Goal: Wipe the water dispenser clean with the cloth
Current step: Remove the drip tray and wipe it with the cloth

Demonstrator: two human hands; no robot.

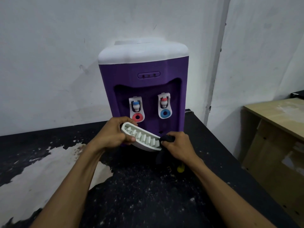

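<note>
Here, the purple water dispenser (143, 89) stands mid-frame on a worn black table (148, 186) against a white wall (49, 63). Just below its taps, the left hand (113, 135) curls round the left end of the white drip tray (141, 139), held tilted. The right hand (177, 143) clutches the dark cloth (167, 139) against the tray's right end.

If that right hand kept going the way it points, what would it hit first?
Likely the white drip tray: the right hand, gripping the dark cloth, sits at its right end, pointing along it.
</note>
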